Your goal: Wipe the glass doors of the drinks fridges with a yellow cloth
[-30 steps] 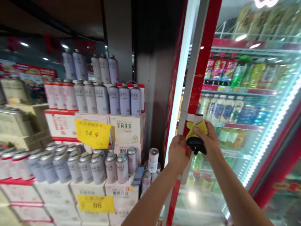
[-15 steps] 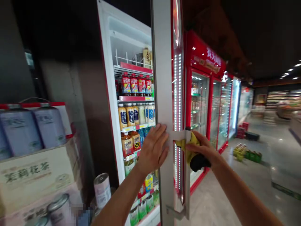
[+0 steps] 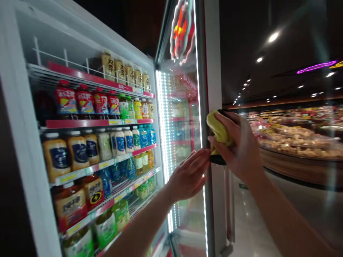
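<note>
A fridge door with a grey frame and a lit inner edge stands swung out from a drinks fridge. My right hand grips a yellow and black cloth against the outer part of the door frame. My left hand rests with its fingers extended and nearly flat on the door's inner edge, just below and left of the cloth, holding nothing. Below the hands a metal handle runs down the outer side of the door.
Shelves of bottled drinks fill the fridge on the left, behind a white side wall. On the right stands a long curved display heaped with goods, beyond a shiny floor.
The door has swung wider, showing more of the shelves and the door's inner side. My view has turned and moved nearer the fridge. Both hands remain at the door's edge.
</note>
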Motion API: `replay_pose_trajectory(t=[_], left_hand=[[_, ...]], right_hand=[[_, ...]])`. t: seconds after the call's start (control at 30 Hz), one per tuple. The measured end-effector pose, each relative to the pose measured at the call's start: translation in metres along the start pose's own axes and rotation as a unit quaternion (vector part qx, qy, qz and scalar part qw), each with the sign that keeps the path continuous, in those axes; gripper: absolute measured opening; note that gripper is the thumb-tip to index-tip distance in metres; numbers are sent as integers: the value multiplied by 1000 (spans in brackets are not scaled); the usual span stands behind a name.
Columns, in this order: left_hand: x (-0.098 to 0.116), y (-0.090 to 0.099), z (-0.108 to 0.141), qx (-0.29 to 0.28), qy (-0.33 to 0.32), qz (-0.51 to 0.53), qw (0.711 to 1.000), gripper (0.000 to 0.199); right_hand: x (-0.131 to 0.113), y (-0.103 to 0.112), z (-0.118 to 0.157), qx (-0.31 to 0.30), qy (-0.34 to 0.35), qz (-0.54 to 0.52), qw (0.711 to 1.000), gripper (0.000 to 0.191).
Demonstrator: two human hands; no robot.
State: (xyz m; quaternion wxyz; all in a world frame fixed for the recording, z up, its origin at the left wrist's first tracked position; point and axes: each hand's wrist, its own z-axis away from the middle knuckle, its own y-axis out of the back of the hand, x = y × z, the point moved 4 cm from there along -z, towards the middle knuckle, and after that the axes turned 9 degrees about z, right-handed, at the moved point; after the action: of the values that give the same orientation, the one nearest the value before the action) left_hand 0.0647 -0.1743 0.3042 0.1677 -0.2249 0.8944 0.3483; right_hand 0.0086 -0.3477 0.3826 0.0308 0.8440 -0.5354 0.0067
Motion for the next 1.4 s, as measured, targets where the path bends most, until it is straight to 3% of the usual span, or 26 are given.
replay_pose_trajectory(t=[0.17,0.33,0.6,0.87,1.0,1.1,1.27,1.4], left_hand=[[-54,-40,7,30,73,-15,997,76],[-116,-85,-13,29,102,-22,994,68],[-206,-137,-78,85,51,-24,995,70],[-275,-166,-173,186,-2,-3,983,70],[-301,-170,-215,233,-18,-2,972,66],[-320,-168,-239,274,-29,7,961,63],[-360,-164,-266,297,-29,18,954,56],[-390,-166,-272,313,-39,40,948,54]], right_hand=[[32,-18,-9,-15,-21,123,992,55],[87,-26,-3,13,-21,141,990,57],[165,-46,8,41,-28,161,986,54],[211,-55,8,20,-8,314,949,55],[208,-52,-28,95,32,335,937,44],[194,-65,-73,140,102,316,933,33],[192,-121,-172,143,158,310,927,31],[215,-173,-242,122,109,424,891,42]])
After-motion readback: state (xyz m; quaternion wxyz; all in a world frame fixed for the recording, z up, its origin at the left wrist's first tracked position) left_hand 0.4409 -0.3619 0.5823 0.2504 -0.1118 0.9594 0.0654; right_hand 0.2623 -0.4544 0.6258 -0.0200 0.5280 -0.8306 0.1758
